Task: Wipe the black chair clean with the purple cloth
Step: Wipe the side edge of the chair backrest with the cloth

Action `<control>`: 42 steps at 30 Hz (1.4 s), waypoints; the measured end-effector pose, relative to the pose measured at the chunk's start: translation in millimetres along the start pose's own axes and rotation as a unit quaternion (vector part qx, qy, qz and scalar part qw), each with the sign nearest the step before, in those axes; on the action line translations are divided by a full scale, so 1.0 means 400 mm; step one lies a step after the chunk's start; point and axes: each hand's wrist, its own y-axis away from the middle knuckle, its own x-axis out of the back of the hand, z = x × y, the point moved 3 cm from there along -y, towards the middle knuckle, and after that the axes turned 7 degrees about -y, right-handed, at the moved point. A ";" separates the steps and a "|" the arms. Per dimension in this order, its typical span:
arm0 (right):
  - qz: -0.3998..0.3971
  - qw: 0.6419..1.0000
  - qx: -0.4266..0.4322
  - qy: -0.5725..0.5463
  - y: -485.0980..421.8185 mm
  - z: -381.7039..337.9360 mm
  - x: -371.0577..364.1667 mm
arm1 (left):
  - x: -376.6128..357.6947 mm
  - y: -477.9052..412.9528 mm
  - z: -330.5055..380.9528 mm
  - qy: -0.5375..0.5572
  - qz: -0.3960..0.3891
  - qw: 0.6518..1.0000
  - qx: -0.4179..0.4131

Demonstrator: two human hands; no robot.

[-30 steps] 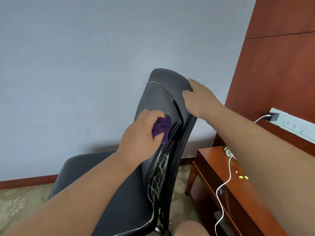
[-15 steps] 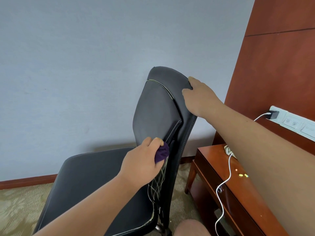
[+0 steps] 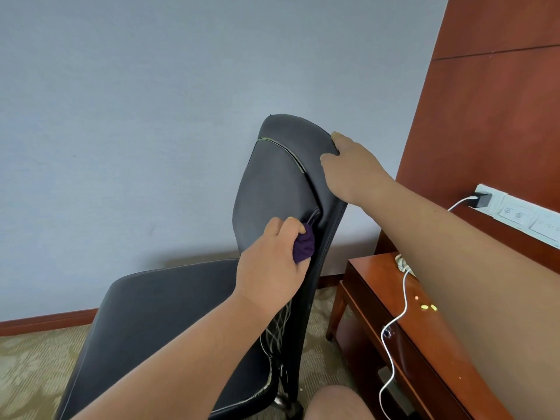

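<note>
The black chair (image 3: 272, 189) stands in front of me, its backrest upright and its seat reaching toward the lower left. My left hand (image 3: 271, 265) grips a bunched purple cloth (image 3: 304, 246) and presses it against the lower part of the backrest, near its right edge. Most of the cloth is hidden inside my fist. My right hand (image 3: 353, 166) holds the top right edge of the backrest, fingers curled over it.
A reddish wooden side table (image 3: 372, 268) stands to the right of the chair, with a white cable (image 3: 394, 322) trailing over it from a wall socket strip (image 3: 515, 212). A grey wall is behind the chair. Patterned carpet covers the floor. My knee (image 3: 336, 404) shows at the bottom.
My left hand with the cloth slid down the backrest from its middle to its lower part, then came slightly back up. My right hand kept its hold on the top edge.
</note>
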 end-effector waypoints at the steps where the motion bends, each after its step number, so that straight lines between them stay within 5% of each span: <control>1: 0.001 1.000 -0.002 -0.001 0.000 -0.001 0.000 | 0.001 0.000 0.002 -0.003 -0.002 1.000 0.002; 10: -0.006 1.000 -0.013 0.004 0.005 -0.004 0.000 | 0.010 0.029 -0.018 0.002 -0.066 0.998 0.010; 18: 0.006 1.000 0.000 -0.002 0.000 0.001 -0.001 | 0.016 0.002 0.009 0.072 0.018 0.997 0.038; 28: 0.022 0.999 -0.011 0.037 -0.002 0.001 -0.003 | -0.007 0.071 -0.058 -0.065 -0.051 0.992 -0.094; 36: 0.100 0.969 -0.010 0.224 0.009 -0.012 -0.017 | 0.040 0.016 -0.051 0.097 -0.010 0.992 0.076; 42: 0.102 0.970 0.000 0.221 0.016 -0.008 -0.015 | 0.003 0.017 -0.010 0.098 -0.044 0.992 0.061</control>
